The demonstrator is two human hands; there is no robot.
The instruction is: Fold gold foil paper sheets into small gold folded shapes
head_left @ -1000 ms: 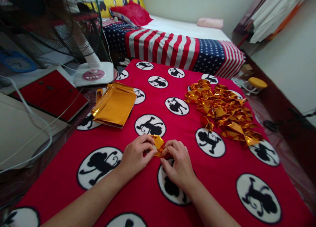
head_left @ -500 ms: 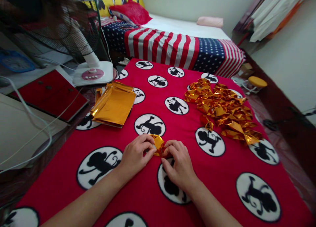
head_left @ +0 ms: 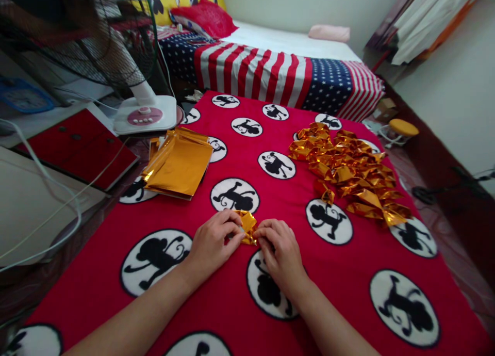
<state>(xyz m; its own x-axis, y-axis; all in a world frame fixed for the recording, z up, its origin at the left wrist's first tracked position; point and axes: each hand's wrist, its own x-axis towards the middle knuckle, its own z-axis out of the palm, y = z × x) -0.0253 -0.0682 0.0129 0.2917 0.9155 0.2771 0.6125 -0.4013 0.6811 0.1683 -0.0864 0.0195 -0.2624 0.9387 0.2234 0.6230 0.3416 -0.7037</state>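
Observation:
A small piece of folded gold foil paper (head_left: pixel 247 226) lies between my hands on the red cloth (head_left: pixel 332 304) with monkey prints. My left hand (head_left: pixel 216 241) grips its left side, thumb and fingers pinched together. At its right edge, the fingers and thumb of my right hand (head_left: pixel 281 250) pinch the foil's corner. The fingers partly cover the paper. To the left rests a stack of flat gold foil sheets (head_left: pixel 180 162). Over on the right is a pile of folded gold foil pieces (head_left: pixel 344 170), pinched into bow-like shapes.
An electric fan (head_left: pixel 147 113) with a white base stands left of the cloth, beside a dark red panel (head_left: pixel 81 144) and white cables (head_left: pixel 46 175). Beyond the far edge is a bed (head_left: pixel 255 72). A yellow-topped stool (head_left: pixel 403 128) sits at the far right.
My right thumb has moved up from the cloth and closed against the fingers at the foil's right edge. The left hand holds still.

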